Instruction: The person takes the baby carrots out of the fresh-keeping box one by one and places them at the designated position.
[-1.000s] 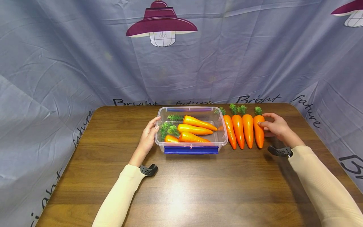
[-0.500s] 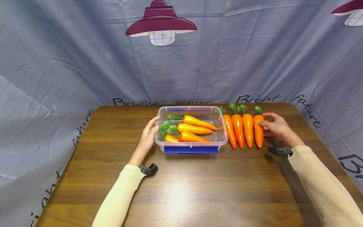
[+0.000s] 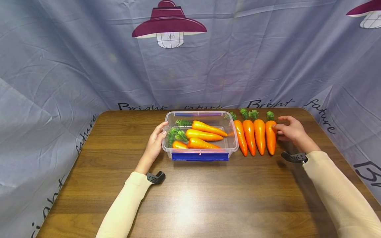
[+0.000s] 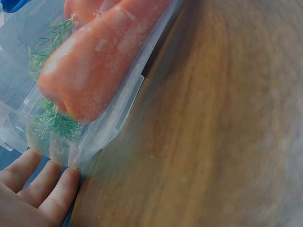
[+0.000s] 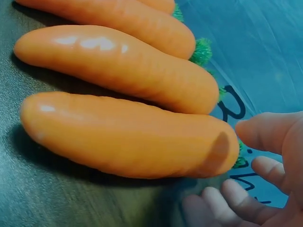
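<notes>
A clear plastic box [image 3: 202,150] with blue side latches stands at the table's middle, holding several orange toy carrots [image 3: 205,135] with green tops to the left. My left hand [image 3: 155,138] rests against its left end; in the left wrist view the straight fingertips [image 4: 71,175] touch the clear wall. To the right of the box lies a row of several carrots [image 3: 250,137], tops toward the back. My right hand [image 3: 291,130] is beside the rightmost carrot [image 3: 271,138], its fingers spread; in the right wrist view the thumb is close to the carrot's thick end.
The brown wooden table [image 3: 190,191] extends in front of the box and to both sides. A grey curtain [image 3: 208,72] printed with lamps and lettering hangs behind and at the sides. A black wrist-worn device [image 3: 156,177] sits at each cuff.
My right hand has shifted slightly up and back from the rightmost carrot, and its fingers have loosened. The left hand and box have stayed in place.
</notes>
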{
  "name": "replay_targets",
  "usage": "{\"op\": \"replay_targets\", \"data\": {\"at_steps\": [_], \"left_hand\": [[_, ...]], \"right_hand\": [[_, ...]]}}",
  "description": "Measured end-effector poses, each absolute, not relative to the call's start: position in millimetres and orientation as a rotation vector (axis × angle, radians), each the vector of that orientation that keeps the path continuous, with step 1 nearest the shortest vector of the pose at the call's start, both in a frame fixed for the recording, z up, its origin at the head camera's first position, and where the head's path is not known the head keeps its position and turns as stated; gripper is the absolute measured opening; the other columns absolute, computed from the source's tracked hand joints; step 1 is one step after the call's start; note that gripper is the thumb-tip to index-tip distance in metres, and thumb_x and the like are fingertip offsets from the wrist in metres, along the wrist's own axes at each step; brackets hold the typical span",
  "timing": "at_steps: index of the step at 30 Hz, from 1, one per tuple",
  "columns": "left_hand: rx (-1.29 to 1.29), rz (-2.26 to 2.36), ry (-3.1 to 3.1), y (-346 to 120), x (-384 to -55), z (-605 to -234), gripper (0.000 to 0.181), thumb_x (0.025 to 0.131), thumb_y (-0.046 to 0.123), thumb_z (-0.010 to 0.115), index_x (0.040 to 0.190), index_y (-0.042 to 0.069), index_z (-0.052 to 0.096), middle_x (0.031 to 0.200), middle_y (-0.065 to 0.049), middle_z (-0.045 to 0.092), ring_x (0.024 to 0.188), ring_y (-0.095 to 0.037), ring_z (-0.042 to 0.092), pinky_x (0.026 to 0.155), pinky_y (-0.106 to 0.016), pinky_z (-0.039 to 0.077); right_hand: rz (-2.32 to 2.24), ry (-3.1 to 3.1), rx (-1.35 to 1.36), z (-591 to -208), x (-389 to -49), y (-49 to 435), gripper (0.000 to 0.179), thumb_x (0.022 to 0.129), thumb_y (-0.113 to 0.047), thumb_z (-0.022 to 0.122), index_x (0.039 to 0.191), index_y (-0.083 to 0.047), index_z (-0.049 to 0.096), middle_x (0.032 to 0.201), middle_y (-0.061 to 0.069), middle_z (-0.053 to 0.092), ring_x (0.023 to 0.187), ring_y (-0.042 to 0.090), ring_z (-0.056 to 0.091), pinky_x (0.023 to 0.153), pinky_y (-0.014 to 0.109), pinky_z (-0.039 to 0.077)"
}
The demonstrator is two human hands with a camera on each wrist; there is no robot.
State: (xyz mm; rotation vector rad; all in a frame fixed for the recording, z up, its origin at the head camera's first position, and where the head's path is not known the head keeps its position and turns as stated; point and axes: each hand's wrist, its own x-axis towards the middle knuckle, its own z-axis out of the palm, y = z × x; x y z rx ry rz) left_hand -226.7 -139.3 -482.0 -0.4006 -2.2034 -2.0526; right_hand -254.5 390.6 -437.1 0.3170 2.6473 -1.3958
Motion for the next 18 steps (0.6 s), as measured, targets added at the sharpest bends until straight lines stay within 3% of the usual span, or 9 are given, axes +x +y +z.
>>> {"op": "replay_targets", "data": {"at_steps": [5,8,11,14,18], "left_hand": [[-0.402,-2.059,-2.204,-139.3,-226.4,-482.0,0.046,0.103,0.008,0.039,0.148,-0.005,0.042,0.160,-0.024,0.038,0.146,-0.034,0.035,0.108,-0.020,0.036],[-0.402,-2.059,-2.202,-139.6,-226.6,-481.9,0.047,0.103,0.008,0.039,0.148,-0.005,0.042,0.160,-0.024,0.038,0.148,-0.034,0.033,0.113,-0.028,0.034],[-0.400,-2.058,-2.200,-139.7,-226.5,-481.8,0.047,0.103,0.008,0.039,0.148,-0.005,0.042,0.160,-0.024,0.037,0.149,-0.035,0.032,0.114,-0.030,0.032],[-0.400,-2.065,-2.202,-139.6,-225.9,-481.6,0.047,0.103,0.008,0.039,0.148,-0.005,0.042,0.160,-0.024,0.037,0.147,-0.035,0.034,0.111,-0.025,0.035],[-0.404,-2.068,-2.204,-139.7,-225.4,-481.0,0.047,0.103,0.008,0.039,0.148,-0.006,0.041,0.160,-0.025,0.037,0.143,-0.036,0.038,0.105,-0.018,0.038]], "right_hand": [[-1.437,2.714,0.320,-429.1,-256.2,389.6,0.057,0.098,-0.024,0.063,0.143,0.002,0.038,0.083,-0.016,0.057,0.067,0.002,0.059,0.062,0.029,0.061],[-1.518,2.702,0.288,-423.0,-258.6,385.4,0.036,0.098,-0.024,0.064,0.128,-0.013,0.048,0.078,-0.023,0.059,0.066,0.002,0.061,0.060,0.027,0.060],[-1.578,2.665,0.227,-415.3,-260.8,378.3,0.024,0.098,-0.022,0.064,0.114,-0.030,0.048,0.079,-0.024,0.061,0.068,0.001,0.062,0.062,0.025,0.060],[-1.588,2.625,0.165,-407.5,-262.3,369.4,0.024,0.099,-0.021,0.063,0.112,-0.034,0.047,0.083,-0.022,0.061,0.071,0.001,0.064,0.065,0.027,0.060],[-1.555,2.593,0.114,-396.3,-264.3,355.4,0.028,0.100,-0.024,0.063,0.123,-0.025,0.048,0.089,-0.021,0.061,0.075,0.003,0.066,0.069,0.030,0.062]]}}
